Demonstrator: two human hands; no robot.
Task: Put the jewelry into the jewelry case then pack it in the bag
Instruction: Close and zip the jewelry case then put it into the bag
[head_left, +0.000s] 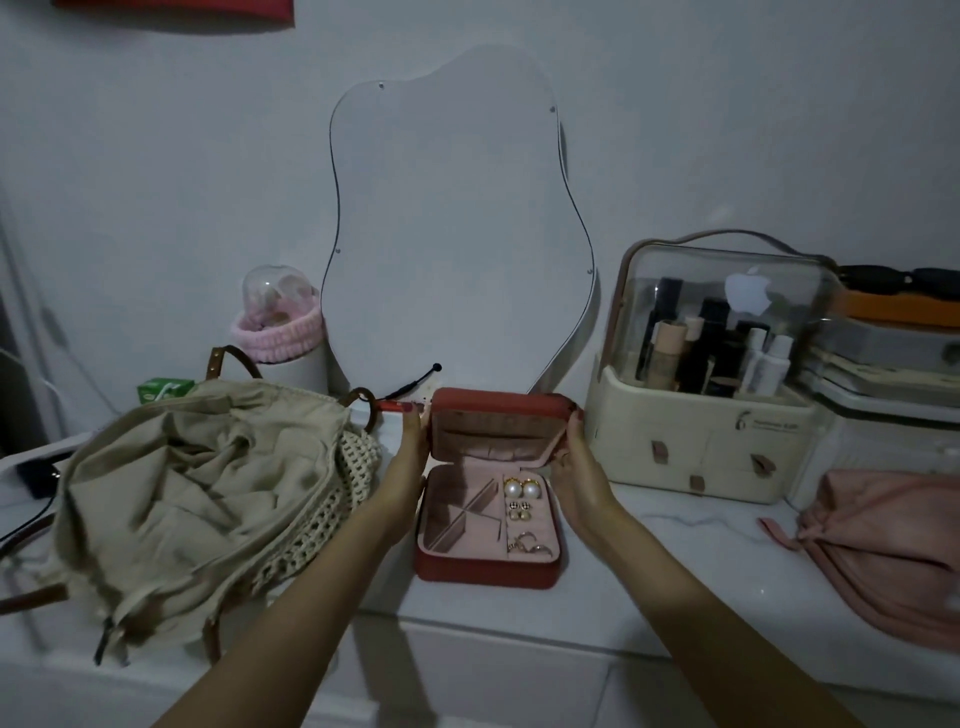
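A red jewelry case (485, 569) with a pink lining stands open on the white dresser top, its lid (501, 402) upright. In its right-hand compartments lie pearl earrings (521, 489), small stud earrings (519, 510) and rings (529, 545). My left hand (408, 467) holds the lid's left edge and my right hand (576, 467) holds its right edge. The beige fabric bag (197, 499) with a crochet outer layer and brown straps lies open to the left of the case.
A wavy mirror (457, 234) leans on the wall behind the case. A cream cosmetics organiser (701, 441) with a clear dome stands at the right, and a pink pouch (883, 551) lies at the far right. A pink headband (280, 332) sits on a canister at the back left.
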